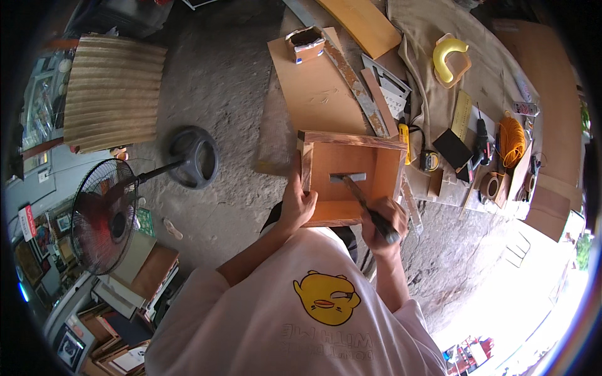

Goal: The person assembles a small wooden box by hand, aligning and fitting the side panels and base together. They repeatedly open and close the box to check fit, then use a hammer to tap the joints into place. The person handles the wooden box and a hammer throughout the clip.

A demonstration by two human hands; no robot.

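A shallow wooden box [382,168] with a dark-edged rim stands tilted in front of me, its hollow side toward me. My left hand [297,203] grips the box's left wall, thumb on the near side and fingers behind the edge. In my right hand [385,224] is a hammer [352,183] with a dark handle grip, the fingers wrapped around it. The grey hammer head lies over the inside of the box; whether it touches the panel I cannot tell.
Beyond the box, a work table bears a small cardboard box [306,45], a yellow utility knife [404,141], a tape measure [429,160], a power drill [482,141] and an orange cord coil [511,143]. A standing fan [105,216] is at the left, near stacked frames [122,332].
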